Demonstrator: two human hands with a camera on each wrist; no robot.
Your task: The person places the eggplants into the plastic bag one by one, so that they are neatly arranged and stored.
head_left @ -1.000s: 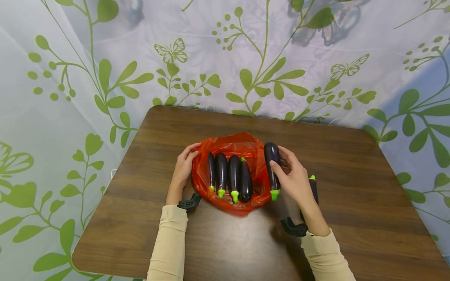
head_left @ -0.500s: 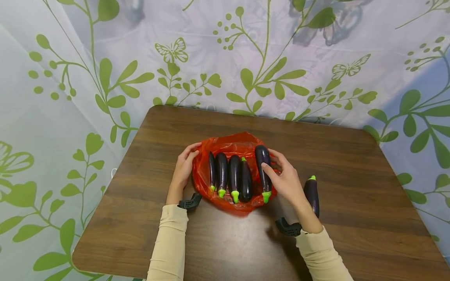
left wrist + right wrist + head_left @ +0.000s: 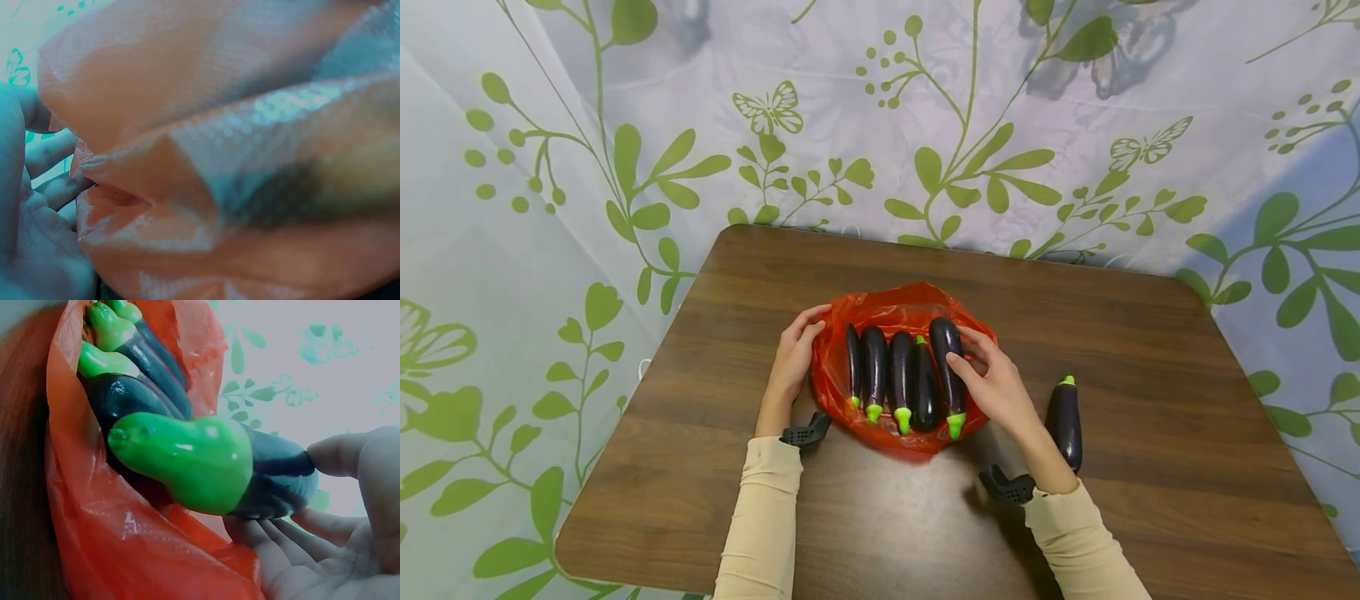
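Note:
A red plastic bag (image 3: 895,300) lies spread wide on the wooden table, with several dark purple eggplants (image 3: 901,371) side by side in it, most with their green stem ends toward me. My left hand (image 3: 792,354) holds the bag's left edge; in the left wrist view, the crumpled bag (image 3: 156,219) hides part of the fingers. Over the right side of the bag, my right hand (image 3: 996,383) grips another eggplant (image 3: 950,367) between thumb and fingers. Its green cap (image 3: 187,459) points toward the camera in the right wrist view, close to the others.
One more eggplant (image 3: 1064,425) lies on the table (image 3: 1172,433) to the right, beside my right forearm. A patterned cloth with green leaves (image 3: 955,167) hangs behind the table.
My right hand has carried its eggplant leftward from the bag's right edge to over the bag, close to the row. The left hand stays at the bag's edge.

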